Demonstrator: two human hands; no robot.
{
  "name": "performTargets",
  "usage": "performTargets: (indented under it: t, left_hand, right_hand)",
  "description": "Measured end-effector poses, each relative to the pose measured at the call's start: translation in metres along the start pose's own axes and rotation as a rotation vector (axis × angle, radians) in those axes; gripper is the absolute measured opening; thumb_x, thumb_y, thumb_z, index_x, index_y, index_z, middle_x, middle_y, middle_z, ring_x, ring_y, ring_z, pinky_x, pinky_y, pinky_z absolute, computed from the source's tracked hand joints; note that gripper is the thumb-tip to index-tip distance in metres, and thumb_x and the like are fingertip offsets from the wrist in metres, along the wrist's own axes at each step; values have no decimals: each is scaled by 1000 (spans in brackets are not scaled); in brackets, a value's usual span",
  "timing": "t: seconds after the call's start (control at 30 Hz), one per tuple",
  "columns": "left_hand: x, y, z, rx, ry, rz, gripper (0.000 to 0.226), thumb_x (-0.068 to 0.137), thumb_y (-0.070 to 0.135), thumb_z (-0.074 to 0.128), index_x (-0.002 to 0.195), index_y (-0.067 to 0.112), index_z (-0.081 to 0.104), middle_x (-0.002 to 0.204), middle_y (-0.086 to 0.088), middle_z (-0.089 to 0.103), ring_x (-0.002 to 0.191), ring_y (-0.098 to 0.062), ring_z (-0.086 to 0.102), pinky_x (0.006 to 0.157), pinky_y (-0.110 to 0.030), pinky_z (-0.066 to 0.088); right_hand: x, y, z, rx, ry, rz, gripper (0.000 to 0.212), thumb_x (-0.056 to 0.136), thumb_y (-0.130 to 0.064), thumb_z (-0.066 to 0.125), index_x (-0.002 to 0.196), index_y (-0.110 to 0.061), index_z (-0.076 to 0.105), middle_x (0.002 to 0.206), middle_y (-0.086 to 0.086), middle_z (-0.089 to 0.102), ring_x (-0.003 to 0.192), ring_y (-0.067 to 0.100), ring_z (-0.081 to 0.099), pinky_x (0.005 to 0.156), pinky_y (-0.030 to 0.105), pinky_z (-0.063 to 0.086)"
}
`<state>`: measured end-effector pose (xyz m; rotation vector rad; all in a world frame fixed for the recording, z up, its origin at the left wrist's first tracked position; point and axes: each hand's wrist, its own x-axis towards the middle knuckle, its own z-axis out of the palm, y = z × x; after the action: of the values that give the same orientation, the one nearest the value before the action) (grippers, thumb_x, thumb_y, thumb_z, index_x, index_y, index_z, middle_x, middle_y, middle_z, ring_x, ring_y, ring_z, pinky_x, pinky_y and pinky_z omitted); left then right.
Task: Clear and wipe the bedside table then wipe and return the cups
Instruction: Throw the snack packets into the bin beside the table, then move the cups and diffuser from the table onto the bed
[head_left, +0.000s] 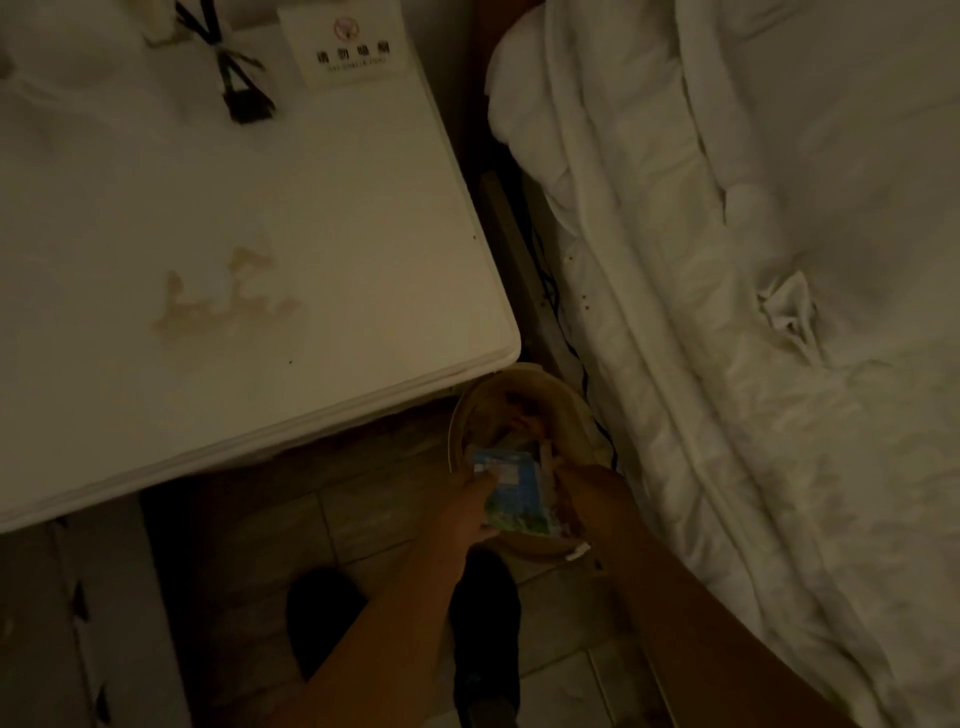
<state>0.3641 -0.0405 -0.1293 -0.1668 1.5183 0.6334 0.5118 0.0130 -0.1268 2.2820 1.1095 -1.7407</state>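
The white bedside table (311, 218) fills the upper left, and a brownish dried stain (228, 301) marks its top. Below the table's front corner a round waste bin (556, 400) stands on the floor with rubbish inside. My left hand (467, 506) grips a blue and white packet (511, 493) over the bin. My right hand (587, 493) is at the packet's right side, inside the bin's rim; its fingers are blurred. No cups are in view.
A black cable with a plug (244, 98) and a white no-smoking sign card (350, 47) lie at the back of the table. The bed with a rumpled white duvet (753, 312) runs along the right. My dark shoes (485, 634) stand on the tiled floor.
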Motion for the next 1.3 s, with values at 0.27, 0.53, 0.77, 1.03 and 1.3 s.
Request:
performTargets:
  t: [0.27,0.53,0.77,1.03,1.3]
  left_hand:
    - [-64,35,-25,-44,-25,78,16,92,25,62,99,10,62,105,-17,68,88,-30,68,77,-39,57]
    - [-157,108,-86,-5,-31,306,9,95,18,59,88,12,62,73,-16,68,68,-31,67,66,-38,55]
    - [-219,174,-176,280,217,606,6,93,33,59,95,27,60,71,0,75,69,-13,72,76,-38,61]
    - [-237,230,-267,515,422,802,27,86,44,65,108,29,59,72,8,68,70,-3,66,75,-29,58]
    - [-190,277,-296,697,581,880,54,88,47,60,133,27,40,77,6,64,74,-3,63,78,-24,54]
  right_hand:
    - [-52,-41,-4,77,32,-60,31,97,-16,55,67,-20,57,70,2,55,68,21,56,75,43,49]
    - [-148,-137,36,-3,-61,-282,21,98,-10,50,83,1,61,62,11,55,40,12,48,40,22,36]
    - [-224,-234,93,-82,-133,-411,14,99,-23,54,102,-14,64,90,5,72,64,15,67,53,22,51]
    - [-254,-319,154,-228,-166,-618,8,94,-24,58,97,-21,64,89,3,72,69,16,70,67,32,56]
    - [-205,-385,200,-658,78,-901,34,93,-38,59,124,-26,51,110,-7,60,99,10,60,84,25,50]
